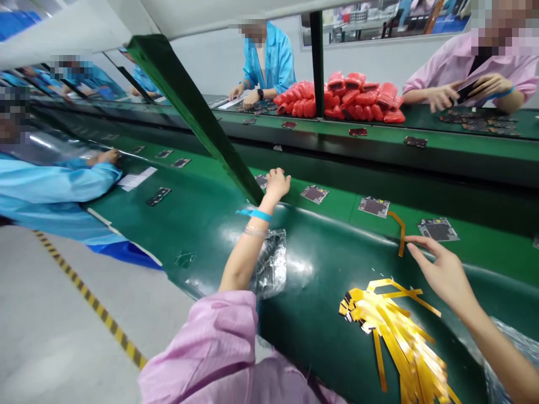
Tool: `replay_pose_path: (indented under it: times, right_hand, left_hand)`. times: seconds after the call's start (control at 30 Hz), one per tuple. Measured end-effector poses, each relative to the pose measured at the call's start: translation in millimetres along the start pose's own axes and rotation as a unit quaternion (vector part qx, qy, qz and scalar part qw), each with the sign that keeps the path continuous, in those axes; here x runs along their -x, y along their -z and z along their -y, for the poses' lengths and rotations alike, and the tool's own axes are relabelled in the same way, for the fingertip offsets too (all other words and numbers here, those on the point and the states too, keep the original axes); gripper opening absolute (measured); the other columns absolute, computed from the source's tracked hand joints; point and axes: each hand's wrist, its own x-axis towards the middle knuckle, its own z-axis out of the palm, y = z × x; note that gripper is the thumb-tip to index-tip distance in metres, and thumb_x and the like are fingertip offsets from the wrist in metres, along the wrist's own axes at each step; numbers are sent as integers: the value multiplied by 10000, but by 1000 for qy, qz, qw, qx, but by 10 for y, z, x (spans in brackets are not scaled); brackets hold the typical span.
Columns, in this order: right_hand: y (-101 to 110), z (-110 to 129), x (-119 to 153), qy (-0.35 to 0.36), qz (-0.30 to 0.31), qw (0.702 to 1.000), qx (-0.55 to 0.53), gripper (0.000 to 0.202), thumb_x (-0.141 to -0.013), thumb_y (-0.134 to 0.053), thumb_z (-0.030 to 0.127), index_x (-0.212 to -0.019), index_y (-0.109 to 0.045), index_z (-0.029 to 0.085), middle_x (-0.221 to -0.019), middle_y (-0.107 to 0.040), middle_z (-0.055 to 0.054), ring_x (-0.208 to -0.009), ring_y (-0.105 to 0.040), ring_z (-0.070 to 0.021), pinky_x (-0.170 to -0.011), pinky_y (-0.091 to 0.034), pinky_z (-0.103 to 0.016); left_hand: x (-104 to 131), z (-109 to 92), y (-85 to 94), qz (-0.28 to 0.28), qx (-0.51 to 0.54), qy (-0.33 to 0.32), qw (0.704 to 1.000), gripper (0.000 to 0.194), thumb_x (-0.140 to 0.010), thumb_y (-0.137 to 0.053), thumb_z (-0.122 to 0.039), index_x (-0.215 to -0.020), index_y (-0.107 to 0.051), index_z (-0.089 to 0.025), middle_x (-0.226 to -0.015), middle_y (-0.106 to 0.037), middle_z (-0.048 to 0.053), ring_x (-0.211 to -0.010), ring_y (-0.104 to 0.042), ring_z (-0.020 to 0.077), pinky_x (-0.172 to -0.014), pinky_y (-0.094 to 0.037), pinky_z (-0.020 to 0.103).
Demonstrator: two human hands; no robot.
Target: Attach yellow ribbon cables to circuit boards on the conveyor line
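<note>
My left hand (278, 184) reaches across the green belt, fingers curled down with their tips hidden. It partly covers a circuit board (261, 180), and I cannot tell whether it grips it. At the right, my right hand (442, 272) pinches an orange flex cable (401, 238) between thumb and finger. The cable's upper end meets the right edge of another circuit board (374, 206). Further boards, one left of it (315, 194) and one right (438, 229), lie flat on the belt. Below my right hand is a heap of yellow-orange flex cables (400, 336).
A slanted green post (197, 118) stands just left of my left hand. A clear plastic bag (272, 264) lies under my left forearm. Red wrapped bundles (349, 98) are piled across the line. Co-workers sit opposite (267, 56) and to the left (50, 179).
</note>
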Motion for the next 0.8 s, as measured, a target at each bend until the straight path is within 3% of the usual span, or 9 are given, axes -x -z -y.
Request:
replay_pose_path:
  times: [0.07,0.13,0.23,0.37,0.5,0.6,0.7,0.8]
  right_hand:
    - [54,73,172,2,19,1000,3,395,-918,-581,532,-1104,-755,230,-1152,-790,-97,-774,-707,-258,-619,-493,-354]
    - [56,149,334,8,42,999,-2,377,-922,-591,534,-1071,-766,235,-1135,-795,-86,-886,-727,-277,-613,-500,-330]
    - [-16,260,580,55,120,991,-2,295,-977,-579,469,-1027,-767,248,-1101,-791,-70,-1007,-725,-273,-777,-554,-350]
    - [-204,341,831,149,225,962,42,243,-1054,-502,351,-1046,-725,255,-1090,-751,-70,-1062,-688,-256,-946,-531,-414]
    - [-437,299,874,157,238,956,65,154,-1025,-551,268,-1088,-686,225,-1117,-715,-99,-1091,-646,-283,-997,-483,-479]
    - [-571,263,814,153,244,954,82,81,-979,-596,201,-976,-675,215,-1033,-715,-91,-1002,-638,-293,-949,-458,-508]
    - [-623,265,748,147,259,950,96,139,-940,-623,156,-817,-634,220,-928,-708,-58,-937,-631,-286,-888,-430,-487]
    - [-612,288,703,137,275,946,106,120,-927,-636,151,-831,-627,223,-904,-702,-47,-928,-629,-277,-859,-412,-449]
  left_hand:
    - [-182,72,51,-13,-22,56,998,428,-988,-651,-355,-1364,-582,-163,-1405,-578,134,-1233,-607,289,-1021,-540,520]
    - [-313,107,57,-14,-35,109,993,422,-988,-652,-355,-1357,-586,-161,-1385,-590,132,-1207,-621,279,-1004,-552,507]
    - [-404,108,10,-2,-40,174,984,407,-987,-654,-361,-1336,-596,-159,-1343,-614,125,-1156,-644,263,-968,-573,482]
    - [-411,94,-38,18,-29,215,976,396,-1001,-637,-349,-1338,-590,-148,-1333,-618,126,-1136,-649,246,-960,-573,470]
    - [-398,105,-12,21,-1,214,977,400,-993,-649,-348,-1336,-593,-149,-1338,-615,129,-1143,-647,253,-963,-572,477]
    - [-378,104,23,17,41,192,980,416,-980,-664,-366,-1332,-599,-155,-1341,-614,127,-1159,-643,266,-968,-573,479]
    - [-350,51,71,24,111,142,983,397,-987,-655,-360,-1325,-602,-158,-1330,-620,121,-1152,-647,260,-963,-574,474]
    - [-305,-96,144,28,204,79,975,353,-988,-655,-352,-1274,-625,-148,-1274,-645,110,-1103,-662,241,-932,-585,451]
